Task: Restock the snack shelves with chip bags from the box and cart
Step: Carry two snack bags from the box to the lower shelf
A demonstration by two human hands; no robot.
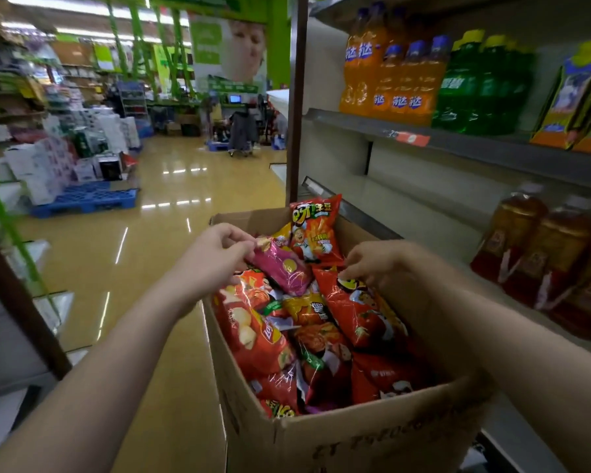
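An open cardboard box (348,435) in front of me is filled with several chip bags, mostly red and orange. My left hand (219,250) pinches the top of a pink chip bag (284,268) that lies tilted above the others. My right hand (372,261) reaches in from the right, its curled fingers on the top edge of a red chip bag (362,315). An orange bag (316,230) stands upright at the box's far side. A red Lay's bag (253,332) lies along the left wall.
Shelving on the right holds orange soda bottles (393,70), green bottles (478,87) and brown drink bottles (543,254); the middle shelf (406,206) beside the box is bare. The aisle floor (157,240) lies to the left, with a blue pallet (86,199) of stacked goods.
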